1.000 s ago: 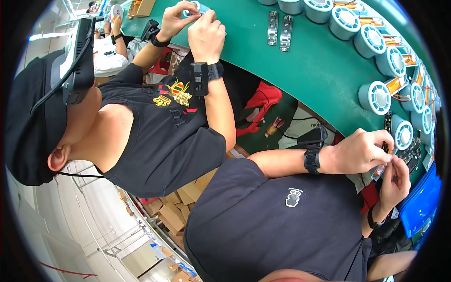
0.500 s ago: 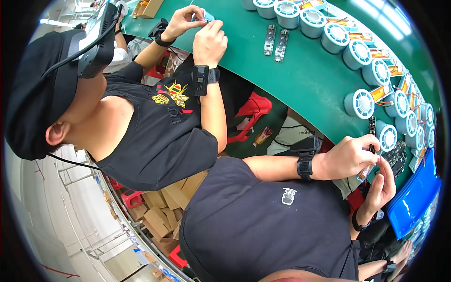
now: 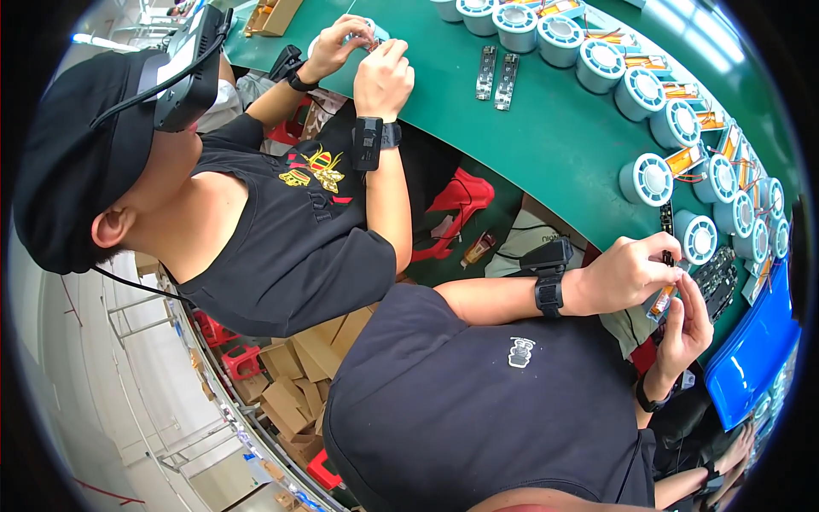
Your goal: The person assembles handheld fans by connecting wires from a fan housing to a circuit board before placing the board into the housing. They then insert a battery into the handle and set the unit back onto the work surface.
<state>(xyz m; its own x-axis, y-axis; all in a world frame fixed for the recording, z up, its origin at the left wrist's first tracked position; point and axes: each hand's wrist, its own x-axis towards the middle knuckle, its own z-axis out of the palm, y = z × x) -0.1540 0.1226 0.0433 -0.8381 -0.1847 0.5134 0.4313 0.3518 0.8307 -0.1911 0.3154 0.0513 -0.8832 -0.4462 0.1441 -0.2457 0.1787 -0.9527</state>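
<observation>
My left hand (image 3: 624, 275) is closed, thumb and fingers pinching near a narrow dark circuit board (image 3: 667, 220) that sticks out past the fingertips. My right hand (image 3: 685, 328) meets it with thumb and forefinger pressed together; what lies in that pinch is too small to make out. Just below the joined fingertips, an orange-wrapped battery pack (image 3: 662, 302) shows between the two hands. Pale blue round housings with white spoked faces stand close by, the nearest housing (image 3: 696, 239) right beside my fingers. A pile of dark circuit boards (image 3: 715, 280) lies beyond my right hand.
A curved row of housings with orange batteries and wires lines the green table (image 3: 546, 162). Two circuit board strips (image 3: 496, 78) lie farther left. A blue bin (image 3: 751, 350) is at the right. A co-worker (image 3: 281, 196) sits at my left, both hands on a small part.
The whole view has shifted slightly. My hands stay together with their fingertips meeting, and the right fingers have straightened a little. The co-worker's head has moved slightly to the right.
</observation>
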